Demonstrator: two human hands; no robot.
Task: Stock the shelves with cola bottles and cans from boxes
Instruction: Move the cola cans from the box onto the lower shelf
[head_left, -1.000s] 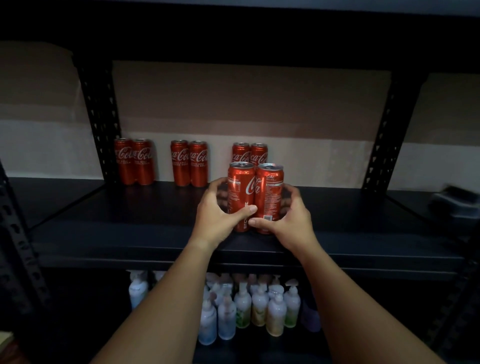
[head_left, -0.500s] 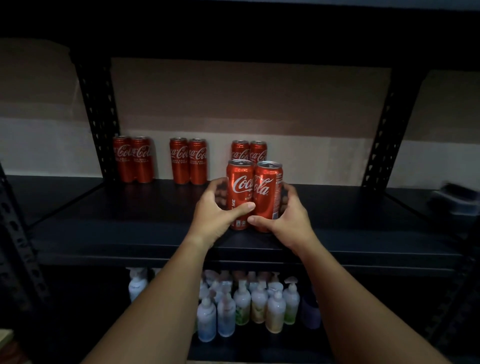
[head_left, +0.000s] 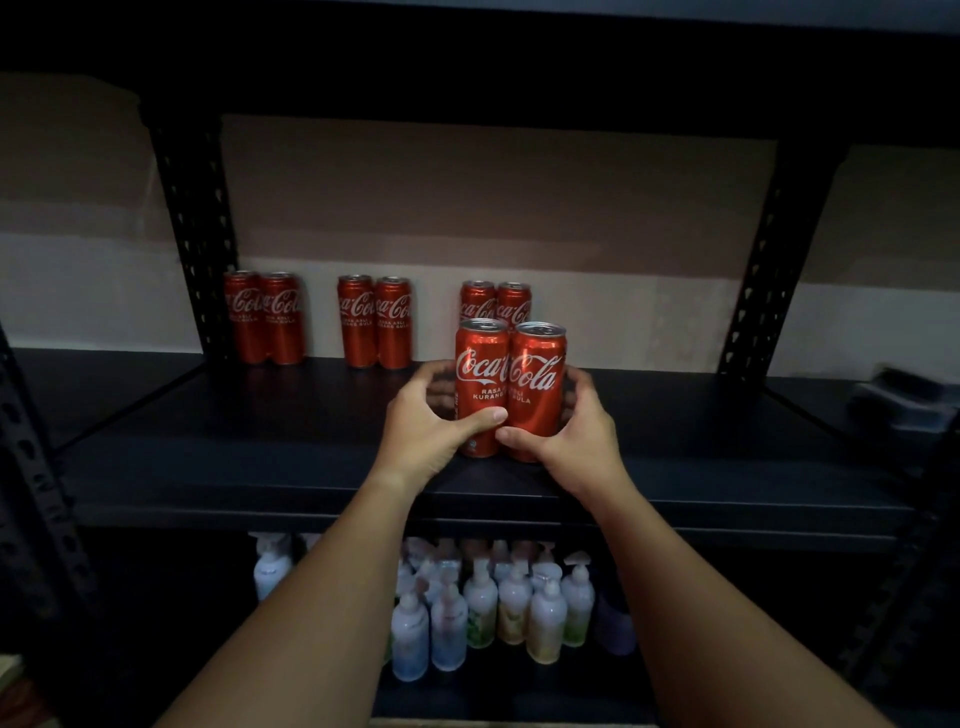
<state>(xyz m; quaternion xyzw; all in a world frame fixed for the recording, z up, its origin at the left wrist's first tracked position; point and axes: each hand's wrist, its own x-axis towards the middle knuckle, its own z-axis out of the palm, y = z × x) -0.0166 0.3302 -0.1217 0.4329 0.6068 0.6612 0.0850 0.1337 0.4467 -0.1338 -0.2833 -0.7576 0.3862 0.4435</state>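
Going left to right across the black metal shelf: a pair of red Coca-Cola cans stood at the back in the left-centre of the frame, then a second pair, then a third pair half hidden behind the two being handled. None of those had shifted from a second earlier.

In the middle of the frame, the left hand was curled around the left front can, thumb across its lower front. The right hand gripped the right front can the same way, thumb tips nearly meeting. Both cans stood upright, touching each other, on the shelf near its front edge.

What changed: a second ago the right can showed its text panel, and now both logos faced front, lining up across the pair. So the cans had been turned, same spot.

Lower centre, pump bottles sat on the shelf below.
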